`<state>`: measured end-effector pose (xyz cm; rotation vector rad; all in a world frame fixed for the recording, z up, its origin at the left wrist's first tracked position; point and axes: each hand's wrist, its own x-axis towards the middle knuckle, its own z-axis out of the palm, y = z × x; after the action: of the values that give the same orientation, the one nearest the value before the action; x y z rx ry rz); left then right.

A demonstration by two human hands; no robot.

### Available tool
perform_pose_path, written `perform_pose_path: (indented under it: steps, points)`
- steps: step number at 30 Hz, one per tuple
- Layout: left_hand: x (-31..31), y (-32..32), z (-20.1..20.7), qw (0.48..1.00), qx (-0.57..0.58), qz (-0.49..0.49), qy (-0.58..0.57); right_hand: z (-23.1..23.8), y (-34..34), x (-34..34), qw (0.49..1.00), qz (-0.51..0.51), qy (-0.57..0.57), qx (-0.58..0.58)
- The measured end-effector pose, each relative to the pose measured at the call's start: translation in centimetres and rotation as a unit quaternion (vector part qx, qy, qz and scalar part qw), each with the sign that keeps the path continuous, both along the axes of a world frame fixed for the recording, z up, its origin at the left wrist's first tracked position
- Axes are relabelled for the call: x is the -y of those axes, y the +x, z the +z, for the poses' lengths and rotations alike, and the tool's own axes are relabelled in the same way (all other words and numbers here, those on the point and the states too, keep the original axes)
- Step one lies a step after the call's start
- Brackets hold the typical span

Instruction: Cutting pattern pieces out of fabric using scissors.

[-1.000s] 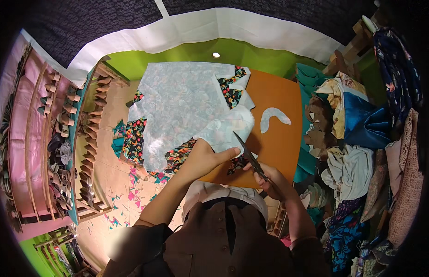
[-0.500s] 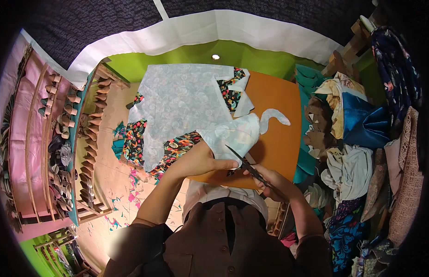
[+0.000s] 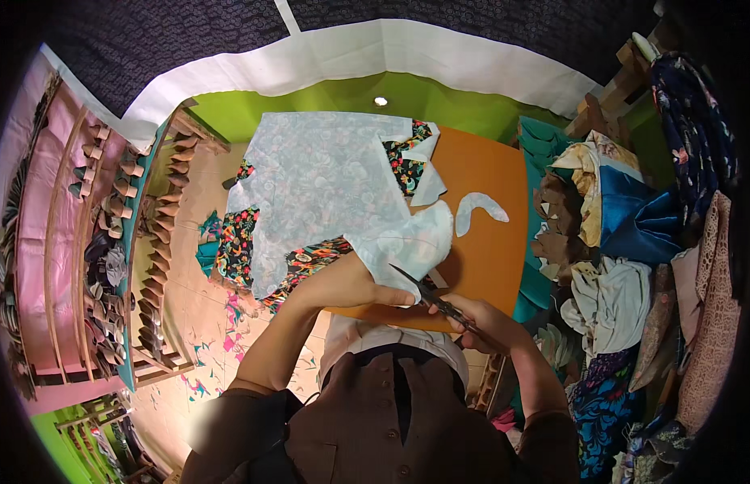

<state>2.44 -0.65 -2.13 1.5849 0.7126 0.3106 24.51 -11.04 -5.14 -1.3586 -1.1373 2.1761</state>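
A large piece of fabric (image 3: 327,173), pale on its upturned back and printed with bright flowers on black where it folds over, lies across the orange table (image 3: 484,169). My left hand (image 3: 363,284) grips a lifted flap (image 3: 411,238) of this fabric, thumb on top and fingers hidden beneath it. In my right hand (image 3: 484,319) is a pair of dark scissors (image 3: 439,300), the fingers wrapped round the handles. One blade lies over the flap near my left thumb; the other is partly hidden. A curved pale cut piece (image 3: 478,211) rests on the table beyond the scissors.
Heaps of folded cloth (image 3: 609,298) line the right side, next to teal fabric (image 3: 536,242) by the table edge. On the left, wooden racks (image 3: 129,266) hold rows of shoe-shaped pieces. Colourful scraps (image 3: 202,355) litter the tiled floor. Dark cloth with a white border (image 3: 375,52) hangs at the far side.
The scissors and my right hand have shifted slightly, with the blade now further over the flap. My left hand keeps its hold on the fabric.
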Motion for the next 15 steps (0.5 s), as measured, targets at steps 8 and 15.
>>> perform_pose_path:
  steps: [8,15]
  points:
    - [0.4,-0.4,-0.2,0.998,0.006,0.037,-0.048,-1.6,0.6,0.5,0.999,-0.007,0.026,-0.025]
    - [4.5,0.6,-2.9,0.863,0.263,0.316,-0.295,-2.7,0.7,1.2,0.984,-0.036,0.153,-0.079]
